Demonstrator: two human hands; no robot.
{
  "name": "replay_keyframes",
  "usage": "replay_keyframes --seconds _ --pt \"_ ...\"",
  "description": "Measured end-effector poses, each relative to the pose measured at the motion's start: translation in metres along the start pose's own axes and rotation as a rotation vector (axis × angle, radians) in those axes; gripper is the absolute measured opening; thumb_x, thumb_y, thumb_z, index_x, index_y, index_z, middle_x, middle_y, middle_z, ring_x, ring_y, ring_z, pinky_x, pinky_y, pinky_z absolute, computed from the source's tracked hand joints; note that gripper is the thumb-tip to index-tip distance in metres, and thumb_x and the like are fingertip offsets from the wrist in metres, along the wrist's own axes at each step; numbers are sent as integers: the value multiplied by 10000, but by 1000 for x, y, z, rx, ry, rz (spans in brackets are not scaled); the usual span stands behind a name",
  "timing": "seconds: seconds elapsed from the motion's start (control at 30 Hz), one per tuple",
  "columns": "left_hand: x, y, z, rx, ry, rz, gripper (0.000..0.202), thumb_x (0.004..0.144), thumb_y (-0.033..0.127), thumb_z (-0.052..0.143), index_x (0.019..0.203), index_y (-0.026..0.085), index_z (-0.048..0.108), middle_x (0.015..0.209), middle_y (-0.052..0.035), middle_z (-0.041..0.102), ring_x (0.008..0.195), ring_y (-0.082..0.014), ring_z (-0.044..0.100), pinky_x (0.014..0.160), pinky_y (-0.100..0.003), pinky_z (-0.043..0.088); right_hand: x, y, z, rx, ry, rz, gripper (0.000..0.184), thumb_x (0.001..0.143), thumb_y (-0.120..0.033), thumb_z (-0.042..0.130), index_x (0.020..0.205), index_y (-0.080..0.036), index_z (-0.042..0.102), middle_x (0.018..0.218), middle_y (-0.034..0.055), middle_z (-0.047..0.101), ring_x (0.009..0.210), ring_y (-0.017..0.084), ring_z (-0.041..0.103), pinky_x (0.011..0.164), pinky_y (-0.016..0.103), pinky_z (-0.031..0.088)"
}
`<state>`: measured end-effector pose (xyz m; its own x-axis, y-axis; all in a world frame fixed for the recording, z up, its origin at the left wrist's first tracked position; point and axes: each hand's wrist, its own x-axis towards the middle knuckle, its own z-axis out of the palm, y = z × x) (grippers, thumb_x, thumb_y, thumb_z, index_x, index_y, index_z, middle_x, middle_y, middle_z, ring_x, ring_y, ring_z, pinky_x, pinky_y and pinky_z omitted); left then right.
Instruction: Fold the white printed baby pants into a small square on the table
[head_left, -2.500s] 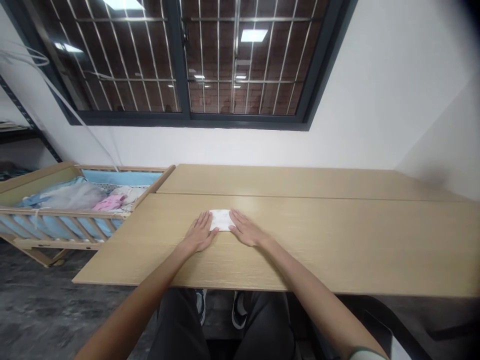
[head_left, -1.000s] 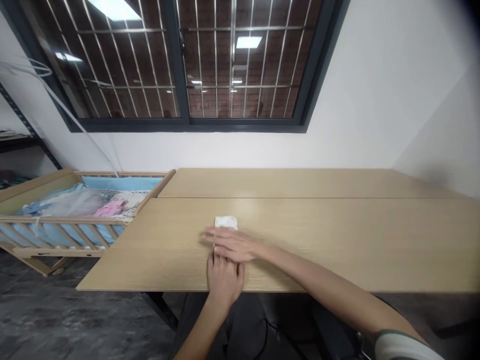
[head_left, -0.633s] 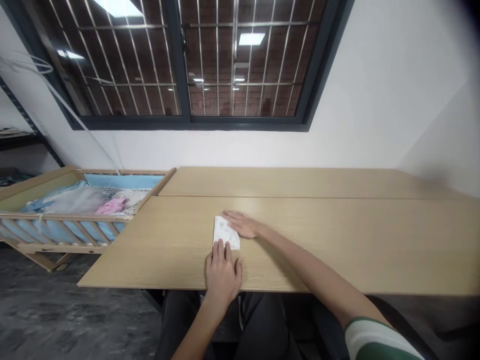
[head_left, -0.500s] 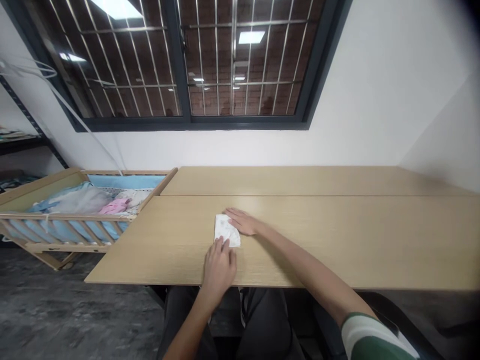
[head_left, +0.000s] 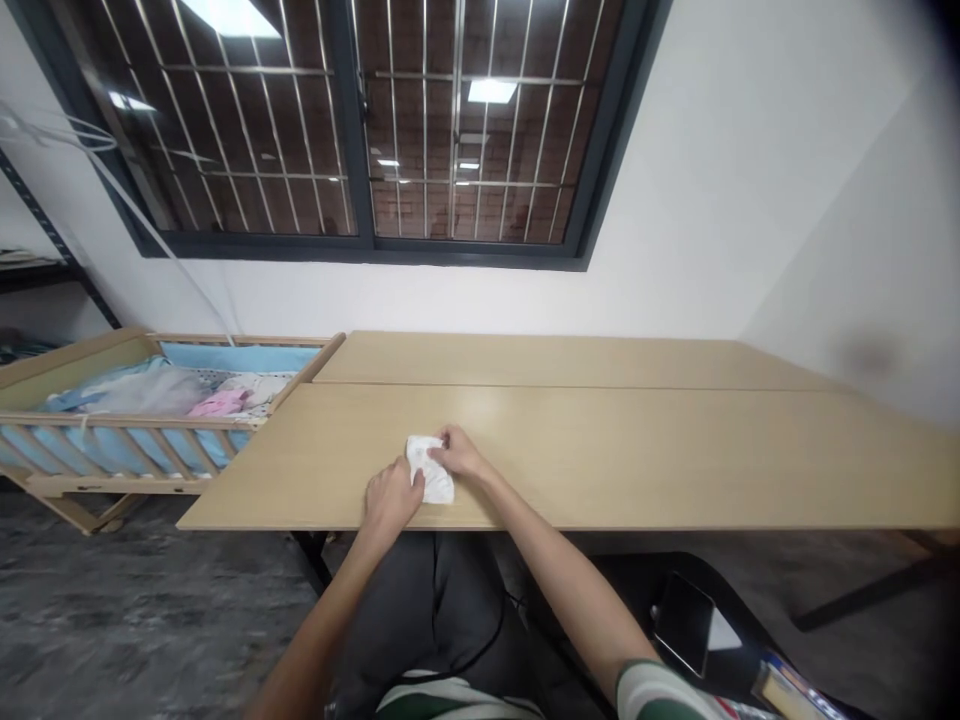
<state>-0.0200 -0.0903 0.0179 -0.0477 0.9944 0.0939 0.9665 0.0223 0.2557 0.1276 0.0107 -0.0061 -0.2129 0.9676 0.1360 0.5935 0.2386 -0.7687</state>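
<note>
A small white folded sheet (head_left: 429, 470), soft-looking like tissue or thin cloth, lies on the wooden tabletop (head_left: 600, 450) near its front edge. At its left side is my left hand (head_left: 390, 497), fingers curled and the thumb pressed on the sheet's lower left edge. My right hand (head_left: 459, 455) pinches the upper right edge between thumb and fingers. Both hands rest close to the wood, with the sheet between them. Part of its edges is hidden under my fingers.
A wooden crib (head_left: 150, 425) with blue lining and bedding stands left of the table. Behind is a barred window (head_left: 360, 130) in a white wall. Below the table on the right, a dark phone-like device (head_left: 684, 622) lies on a black surface.
My right hand has gone from lying flat on the sheet to pinching its edge. My left hand has moved to its left side. The sheet looks more rumpled, and the view has shifted.
</note>
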Motion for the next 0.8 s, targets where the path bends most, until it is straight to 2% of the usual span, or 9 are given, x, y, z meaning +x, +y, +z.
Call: replay_keyframes --seconds 0.1,0.2,0.3,0.37,0.47,0.53,0.6,0.7,0.8 --pt "-66 -31 -16 17 -48 -1 318 1012 381 362 1013 180 609 952 -123 747 895 -268 717 716 -320 452 -55 -28 20 48 -113 -21 193 750 -187 713 922 -172 626 797 -20 618 699 123 547 666 234 428" --pt "-132 -79 -37 89 -61 -12 308 1007 407 334 911 220 560 878 -80 719 841 -259 701 670 -309 416 -103 -69 45 143 -248 -88 190 750 -205 715 909 -197 612 842 -22 632 750 132 565 693 234 420" --pt "-183 -131 -59 194 -29 -33 356 998 453 282 829 242 514 793 -61 680 789 -278 678 664 -333 402 -132 -111 79 203 -345 -163 230 725 -248 752 882 -213 587 845 -29 627 759 137 560 678 230 411" --pt "-208 -162 -67 224 25 -58 383 980 492 269 831 248 525 806 -69 682 814 -300 675 689 -356 418 -145 -134 111 279 -457 -131 279 700 -274 779 887 -220 579 776 -36 613 699 140 565 625 229 414" --pt "-232 -201 -67 120 104 -117 429 926 618 341 913 259 576 918 -73 714 881 -310 675 756 -378 467 -158 -157 170 523 -664 152 339 676 -253 784 918 -228 548 644 -47 602 562 155 589 506 224 424" --pt "-242 -222 -58 -29 33 -159 440 877 677 429 930 272 593 949 -51 726 868 -287 683 782 -367 503 -162 -165 207 715 -741 374 315 684 -191 736 884 -236 496 588 -49 614 501 165 606 450 219 436" --pt "-248 -238 -45 -167 -72 -202 404 829 670 518 917 285 603 949 -26 732 854 -263 697 782 -345 533 -164 -169 233 820 -783 517 282 689 -145 686 821 -238 455 569 -46 631 469 169 619 422 226 468" --pt "-255 -251 -31 -311 -126 -230 357 803 639 566 899 301 627 927 3 739 875 -246 712 796 -320 554 -167 -168 246 843 -812 587 286 676 -99 659 782 -233 430 567 -47 650 435 172 622 419 270 529" --pt "-258 -253 -28 -446 -90 -228 396 830 676 537 927 320 680 934 16 760 932 -242 725 835 -294 558 -172 -164 237 895 -778 553 283 689 -59 624 817 -226 436 560 -26 650 448 170 632 459 277 559"
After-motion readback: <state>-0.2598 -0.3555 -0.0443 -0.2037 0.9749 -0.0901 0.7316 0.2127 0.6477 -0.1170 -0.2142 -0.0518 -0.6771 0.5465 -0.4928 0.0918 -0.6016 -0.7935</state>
